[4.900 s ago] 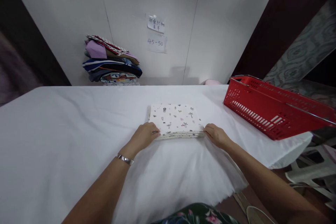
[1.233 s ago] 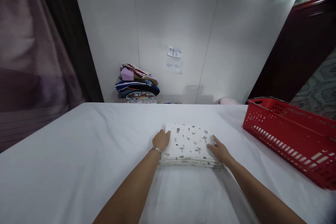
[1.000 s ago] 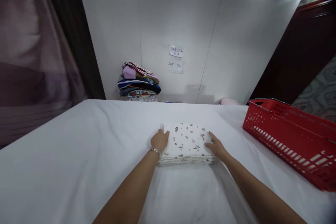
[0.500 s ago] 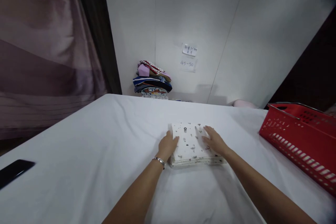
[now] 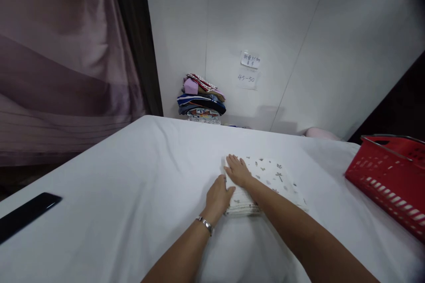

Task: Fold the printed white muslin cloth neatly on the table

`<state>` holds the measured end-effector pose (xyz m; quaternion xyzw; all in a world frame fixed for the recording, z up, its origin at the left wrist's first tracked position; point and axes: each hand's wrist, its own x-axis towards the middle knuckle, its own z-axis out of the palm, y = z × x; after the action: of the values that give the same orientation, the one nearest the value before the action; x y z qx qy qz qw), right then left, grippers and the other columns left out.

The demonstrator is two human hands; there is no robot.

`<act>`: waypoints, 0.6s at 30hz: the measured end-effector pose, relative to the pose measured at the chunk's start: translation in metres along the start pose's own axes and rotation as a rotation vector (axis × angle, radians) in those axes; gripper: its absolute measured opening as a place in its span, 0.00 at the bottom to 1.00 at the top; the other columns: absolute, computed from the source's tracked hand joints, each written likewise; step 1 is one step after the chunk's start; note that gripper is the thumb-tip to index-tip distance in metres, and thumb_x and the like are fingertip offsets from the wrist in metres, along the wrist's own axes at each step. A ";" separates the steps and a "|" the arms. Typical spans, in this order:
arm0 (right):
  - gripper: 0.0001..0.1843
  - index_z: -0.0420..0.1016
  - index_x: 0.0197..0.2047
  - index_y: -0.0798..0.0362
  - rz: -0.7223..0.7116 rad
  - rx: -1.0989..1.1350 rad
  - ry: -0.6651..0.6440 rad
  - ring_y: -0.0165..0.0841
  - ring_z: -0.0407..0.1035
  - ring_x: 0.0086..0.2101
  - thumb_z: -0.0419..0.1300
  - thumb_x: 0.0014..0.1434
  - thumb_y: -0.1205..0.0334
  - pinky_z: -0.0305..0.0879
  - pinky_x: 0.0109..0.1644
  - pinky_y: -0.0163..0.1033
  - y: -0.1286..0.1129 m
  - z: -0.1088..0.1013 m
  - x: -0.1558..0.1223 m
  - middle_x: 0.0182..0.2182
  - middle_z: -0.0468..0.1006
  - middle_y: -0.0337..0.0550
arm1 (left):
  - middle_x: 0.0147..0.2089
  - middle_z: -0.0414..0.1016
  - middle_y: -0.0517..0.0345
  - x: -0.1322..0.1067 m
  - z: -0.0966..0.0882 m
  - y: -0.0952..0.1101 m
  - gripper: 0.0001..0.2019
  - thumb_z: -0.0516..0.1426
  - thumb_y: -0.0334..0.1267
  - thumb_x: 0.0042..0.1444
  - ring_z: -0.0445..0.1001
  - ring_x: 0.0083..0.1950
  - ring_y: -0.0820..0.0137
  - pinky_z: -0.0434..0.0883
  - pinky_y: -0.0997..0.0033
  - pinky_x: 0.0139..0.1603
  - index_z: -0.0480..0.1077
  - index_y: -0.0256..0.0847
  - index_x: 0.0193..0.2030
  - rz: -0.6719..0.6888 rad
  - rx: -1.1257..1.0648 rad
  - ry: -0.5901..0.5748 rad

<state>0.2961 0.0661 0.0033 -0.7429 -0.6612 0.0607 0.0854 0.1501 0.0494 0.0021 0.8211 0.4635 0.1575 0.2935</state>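
A folded white cloth (image 5: 265,179) with small grey prints, several layers thick, lies flat on the white-covered table. At its left edge is my left hand (image 5: 219,196), thumb over the top layer and fingers curled at the side, partly hidden; it grips that edge. My right hand (image 5: 238,170) rests palm down on the cloth's upper left part, fingers stretched out. The right forearm crosses over the cloth and hides part of its front.
A red plastic basket (image 5: 388,177) with a metal handle stands at the right. On the left lies a black flat object (image 5: 29,214), perhaps a phone. Behind the table's far edge is a stack of folded clothes (image 5: 202,99) by the wall. A pink curtain (image 5: 66,75) hangs at the left.
My right hand has slid left across the cloth, from its right side to near the left edge. The left hand remains at the left edge. The whole view has shifted slightly.
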 end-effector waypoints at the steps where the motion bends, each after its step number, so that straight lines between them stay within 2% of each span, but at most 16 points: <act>1: 0.31 0.45 0.65 0.57 0.004 0.002 -0.008 0.38 0.36 0.63 0.37 0.63 0.51 0.33 0.63 0.50 0.001 0.001 0.000 0.65 0.44 0.48 | 0.51 0.70 0.50 0.000 0.000 0.000 0.20 0.52 0.43 0.55 0.68 0.53 0.65 0.61 0.72 0.46 0.57 0.40 0.53 -0.002 -0.003 -0.002; 6: 0.31 0.45 0.65 0.57 0.017 0.021 0.005 0.39 0.36 0.63 0.38 0.64 0.51 0.32 0.63 0.51 0.000 0.000 0.002 0.65 0.44 0.49 | 0.48 0.71 0.51 -0.001 -0.004 0.002 0.18 0.52 0.44 0.55 0.70 0.50 0.65 0.61 0.72 0.43 0.58 0.41 0.50 -0.012 -0.006 -0.011; 10: 0.32 0.47 0.65 0.57 -0.018 0.080 -0.051 0.40 0.37 0.63 0.39 0.63 0.49 0.34 0.63 0.51 0.007 -0.011 0.000 0.65 0.45 0.50 | 0.46 0.72 0.53 -0.001 -0.006 0.001 0.16 0.52 0.45 0.55 0.71 0.46 0.66 0.62 0.72 0.39 0.58 0.42 0.48 -0.014 0.000 -0.006; 13: 0.33 0.48 0.65 0.56 0.044 0.064 -0.032 0.40 0.36 0.63 0.40 0.62 0.47 0.35 0.63 0.52 0.037 -0.026 -0.011 0.65 0.45 0.50 | 0.47 0.72 0.53 0.001 -0.006 0.000 0.17 0.51 0.46 0.55 0.71 0.47 0.66 0.62 0.72 0.39 0.58 0.42 0.49 -0.018 -0.003 -0.017; 18: 0.32 0.47 0.65 0.57 0.309 -0.085 0.032 0.41 0.35 0.63 0.38 0.63 0.48 0.35 0.62 0.53 0.112 -0.042 -0.048 0.65 0.44 0.50 | 0.49 0.71 0.51 0.003 -0.006 0.000 0.20 0.51 0.48 0.55 0.70 0.49 0.65 0.62 0.72 0.39 0.57 0.41 0.52 -0.042 -0.017 -0.044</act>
<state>0.4074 0.0044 0.0201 -0.8397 -0.5394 0.0332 0.0541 0.1483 0.0546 0.0070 0.8119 0.4728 0.1369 0.3138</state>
